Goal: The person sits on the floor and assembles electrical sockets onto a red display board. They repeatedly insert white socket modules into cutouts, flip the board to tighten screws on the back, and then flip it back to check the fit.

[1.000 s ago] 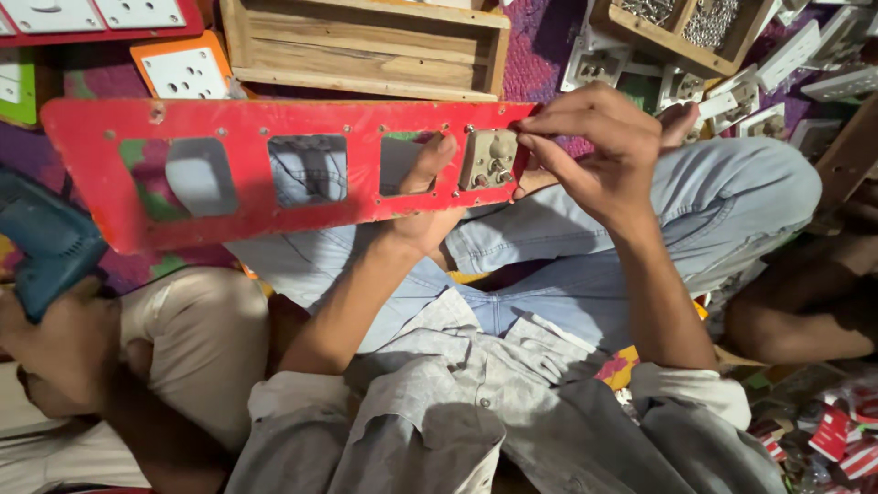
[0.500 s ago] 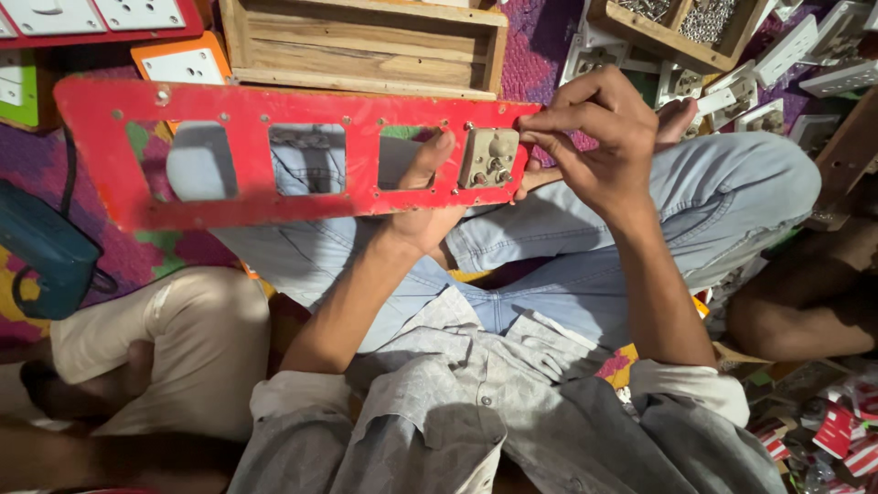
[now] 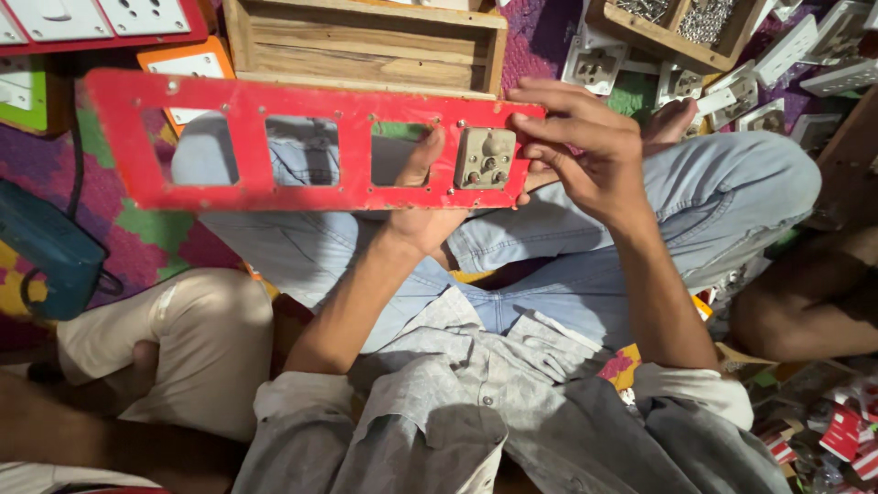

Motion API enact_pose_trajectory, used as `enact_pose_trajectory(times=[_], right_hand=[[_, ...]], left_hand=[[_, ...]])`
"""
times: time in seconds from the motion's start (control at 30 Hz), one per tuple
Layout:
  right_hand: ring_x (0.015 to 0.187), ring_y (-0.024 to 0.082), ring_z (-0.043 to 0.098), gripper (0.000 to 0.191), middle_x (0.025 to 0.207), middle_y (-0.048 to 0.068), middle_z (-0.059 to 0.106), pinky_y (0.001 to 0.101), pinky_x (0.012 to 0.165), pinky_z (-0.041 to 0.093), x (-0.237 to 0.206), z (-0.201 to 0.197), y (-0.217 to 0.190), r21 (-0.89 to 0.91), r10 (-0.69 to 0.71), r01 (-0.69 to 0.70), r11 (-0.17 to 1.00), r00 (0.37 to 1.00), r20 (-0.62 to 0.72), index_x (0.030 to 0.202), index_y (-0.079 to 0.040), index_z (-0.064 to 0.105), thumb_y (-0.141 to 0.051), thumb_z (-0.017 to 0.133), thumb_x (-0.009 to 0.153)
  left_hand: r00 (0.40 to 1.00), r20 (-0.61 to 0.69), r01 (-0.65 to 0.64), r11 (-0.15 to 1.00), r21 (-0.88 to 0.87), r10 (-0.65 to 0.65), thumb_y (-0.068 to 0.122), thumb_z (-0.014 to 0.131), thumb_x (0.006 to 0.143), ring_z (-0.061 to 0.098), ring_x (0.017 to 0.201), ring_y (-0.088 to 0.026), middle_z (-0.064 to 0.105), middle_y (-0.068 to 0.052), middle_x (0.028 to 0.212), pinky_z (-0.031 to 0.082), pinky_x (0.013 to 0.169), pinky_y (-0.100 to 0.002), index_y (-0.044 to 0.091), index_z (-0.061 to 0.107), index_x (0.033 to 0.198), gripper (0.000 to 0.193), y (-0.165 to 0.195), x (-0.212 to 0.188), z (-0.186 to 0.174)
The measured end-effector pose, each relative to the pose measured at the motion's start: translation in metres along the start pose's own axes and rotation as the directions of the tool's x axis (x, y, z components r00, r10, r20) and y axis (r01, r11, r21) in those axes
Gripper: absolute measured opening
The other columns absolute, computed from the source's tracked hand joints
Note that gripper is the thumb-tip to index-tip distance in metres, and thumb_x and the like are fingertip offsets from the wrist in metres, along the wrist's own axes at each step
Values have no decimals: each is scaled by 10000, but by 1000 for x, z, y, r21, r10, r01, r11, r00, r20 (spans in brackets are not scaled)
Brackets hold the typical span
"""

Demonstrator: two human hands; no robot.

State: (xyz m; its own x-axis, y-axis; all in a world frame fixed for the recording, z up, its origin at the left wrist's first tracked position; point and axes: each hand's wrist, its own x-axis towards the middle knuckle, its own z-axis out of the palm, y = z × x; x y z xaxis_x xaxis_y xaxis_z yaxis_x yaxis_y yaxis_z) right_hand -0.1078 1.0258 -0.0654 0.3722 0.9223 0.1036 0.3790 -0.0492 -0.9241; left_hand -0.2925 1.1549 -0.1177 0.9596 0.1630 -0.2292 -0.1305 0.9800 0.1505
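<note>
The left hand (image 3: pixel 430 206) comes up from under the red panel (image 3: pixel 302 146), thumb poking through a cutout just left of the socket (image 3: pixel 485 157), the rest of its fingers hidden behind the board, so how tightly they curl can't be told. The right hand (image 3: pixel 585 151) sits at the panel's right end, fingers half closed, tips pinching the edge and touching the socket's right side. The socket itself is seated in the rightmost cutout, between the two hands.

The risk, by the look of it: nearly all the panel hangs out to the left of both hands, unsupported. A loosened pinch could let that long end dip and twist, and the socket, which may not be fixed yet, could slide out of its opening.

Room is tight. Just beyond the fingertips stands a wooden box (image 3: pixel 366 41), its edge near the panel's top rim. To the right lie loose white sockets (image 3: pixel 594 64) and a tray of screws (image 3: pixel 681 23). Below the hands are the person's jeans (image 3: pixel 713 192); off the panel's left end, a teal tool (image 3: pixel 46 252) and someone else's knee (image 3: pixel 183 348).
</note>
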Motion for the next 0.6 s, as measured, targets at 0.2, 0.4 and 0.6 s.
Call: enact_pose_trajectory(times=[0.2,0.4,0.6], right_hand=[[1297,357,669,246,1272,182,710,331,942,647,2,1,6,82,-20,20,996,1000,-8,1110,-12,700,160,723,935],[1100,171,720,280,1377,200,665,262,871,652,0,5,2,226,109,-110,968,994,16,1215,33,675,190,642,986],[901,133,724,264,1354,245,678,253,794,632,0,4,2,237,177,-176,955,984,20,1181,66,714,198,592,989]], left_hand=[[999,-22,43,997,-63,-45,512,582,1039,639,1286,-418,631,-197,1400,545,1037,-641,1,474,1503,698,0,2,-1],[1000,-6,20,998,-52,-20,505,572,1067,636,1272,-438,636,-212,1400,533,1025,-665,-4,473,1513,684,4,1,-3],[998,-22,62,991,-118,-65,485,576,1058,641,1282,-414,629,-182,1402,532,1047,-703,14,470,1506,658,6,0,-3]])
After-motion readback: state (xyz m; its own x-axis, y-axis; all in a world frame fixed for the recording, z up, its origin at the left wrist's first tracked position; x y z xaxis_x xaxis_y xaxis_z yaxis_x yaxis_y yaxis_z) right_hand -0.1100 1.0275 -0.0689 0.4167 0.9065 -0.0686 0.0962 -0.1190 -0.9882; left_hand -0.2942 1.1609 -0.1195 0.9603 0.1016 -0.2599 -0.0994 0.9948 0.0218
